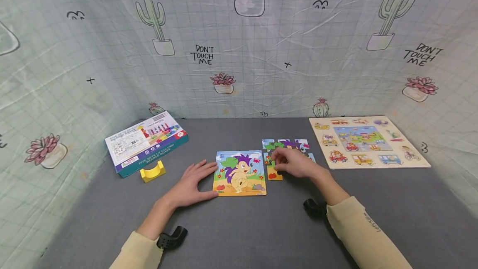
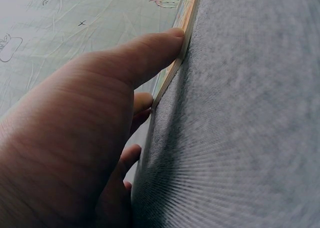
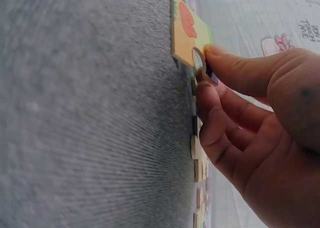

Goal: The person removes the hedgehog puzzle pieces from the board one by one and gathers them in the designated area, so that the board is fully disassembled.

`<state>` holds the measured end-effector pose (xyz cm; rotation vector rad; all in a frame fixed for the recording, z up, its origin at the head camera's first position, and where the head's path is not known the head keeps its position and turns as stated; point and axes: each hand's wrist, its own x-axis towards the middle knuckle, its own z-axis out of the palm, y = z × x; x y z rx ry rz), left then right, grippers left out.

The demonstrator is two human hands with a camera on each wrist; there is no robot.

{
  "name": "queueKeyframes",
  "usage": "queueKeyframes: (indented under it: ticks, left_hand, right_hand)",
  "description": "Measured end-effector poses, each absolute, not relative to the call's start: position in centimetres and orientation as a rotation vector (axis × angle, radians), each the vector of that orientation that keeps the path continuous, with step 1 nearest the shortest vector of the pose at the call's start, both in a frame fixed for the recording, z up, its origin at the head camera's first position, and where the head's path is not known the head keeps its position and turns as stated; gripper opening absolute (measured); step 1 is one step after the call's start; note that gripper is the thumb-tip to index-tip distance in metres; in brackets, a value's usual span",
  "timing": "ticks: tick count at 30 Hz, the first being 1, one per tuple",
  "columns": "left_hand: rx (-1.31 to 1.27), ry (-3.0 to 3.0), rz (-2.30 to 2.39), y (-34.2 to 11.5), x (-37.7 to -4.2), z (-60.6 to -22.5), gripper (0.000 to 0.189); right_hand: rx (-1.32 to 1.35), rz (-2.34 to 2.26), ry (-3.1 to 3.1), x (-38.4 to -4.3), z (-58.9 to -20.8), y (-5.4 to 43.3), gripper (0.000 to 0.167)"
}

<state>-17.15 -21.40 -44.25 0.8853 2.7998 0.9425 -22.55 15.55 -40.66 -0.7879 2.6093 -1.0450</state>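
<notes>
A square hedgehog puzzle [image 1: 240, 173] lies flat on the table, its picture assembled. My left hand [image 1: 192, 184] rests at its left side, fingers spread, with the thumb touching the front corner and a fingertip at the upper left edge. Right of that board, my right hand [image 1: 293, 162] pinches a small puzzle piece [image 3: 199, 61] between thumb and fingers; most of its picture is hidden. Beside the held piece lies a yellow-orange puzzle piece [image 1: 274, 173] with a red shape. Several loose pieces [image 1: 268, 144] with green and purple parts lie beyond the right hand, partly covered by it.
A boxed bead set [image 1: 147, 142] lies at the back left, with a yellow curved block [image 1: 153, 172] in front of it. At the back right is a wooden vehicle puzzle board [image 1: 367, 141]. A patterned curtain [image 1: 254, 53] hangs behind the grey table [image 1: 239, 235].
</notes>
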Motion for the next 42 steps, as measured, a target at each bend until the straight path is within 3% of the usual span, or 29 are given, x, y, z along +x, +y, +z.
queueKeyframes:
  ticks: [18, 26, 34, 42]
  left_hand:
    - [0.889, 2.808, 0.94, -21.39, -17.19, -44.38, 0.078]
    - [0.889, 2.806, 0.937, -21.41, -17.24, -44.4, 0.078]
    - [0.892, 2.801, 0.944, -21.44, -17.19, -44.13, 0.078]
    - [0.887, 2.801, 0.941, -21.4, -17.19, -44.12, 0.078]
  right_hand:
    - [-0.811, -0.947, 2.664, -22.41, -41.23, 15.22, 0.013]
    - [-0.788, -0.907, 2.688, -22.17, -40.69, 15.5, 0.024]
    - [-0.783, -0.812, 2.676, -21.77, -40.32, 15.59, 0.048]
    - [-0.786, -0.8, 2.668, -21.8, -40.26, 15.7, 0.047]
